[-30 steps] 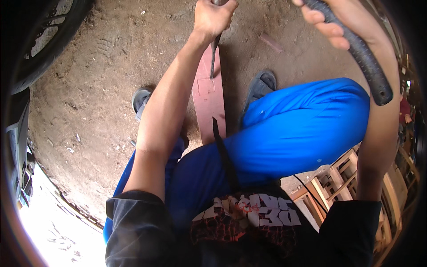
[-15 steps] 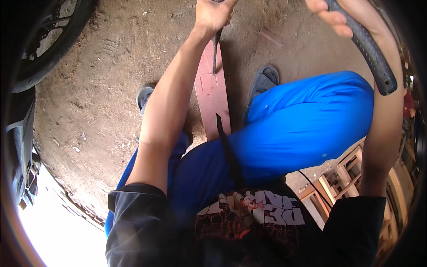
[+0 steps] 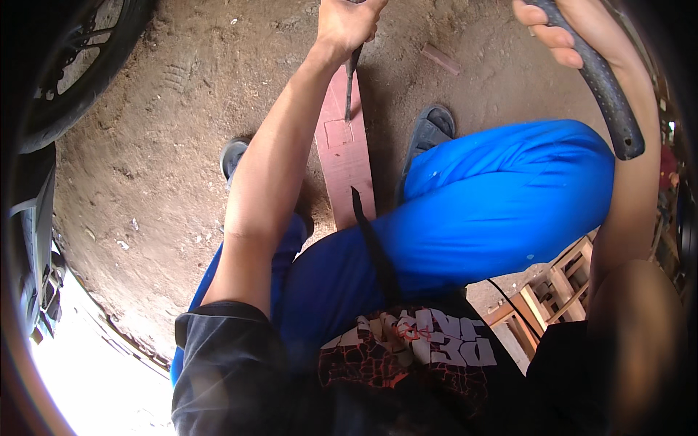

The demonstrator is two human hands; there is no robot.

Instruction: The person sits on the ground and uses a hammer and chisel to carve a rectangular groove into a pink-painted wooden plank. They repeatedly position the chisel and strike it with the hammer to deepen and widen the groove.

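My left hand [image 3: 345, 25] is closed round the upper part of a slim dark metal chisel [image 3: 350, 91], whose tip rests on a pinkish wooden board [image 3: 347, 167] beside a scored rectangle. At the upper right, my right hand [image 3: 552, 36] grips a curved black handle [image 3: 622, 127] with dimples and a hole at its end; the other end of this tool is cut off by the frame. The board runs from under my left hand to beneath my leg in blue trousers [image 3: 509, 174]. A narrow dark strap lies over the leg.
A motorbike wheel [image 3: 80, 73] stands at the upper left, with dark bodywork below it. A small pink offcut [image 3: 440, 59] lies on the dirt floor [image 3: 160, 131]. Wooden frames [image 3: 556, 283] are stacked at lower right. My sandalled feet [image 3: 429, 127] flank the board.
My right hand and its black tool sit a little higher and farther right than a second ago. The chisel tip remains at the same mark on the board.
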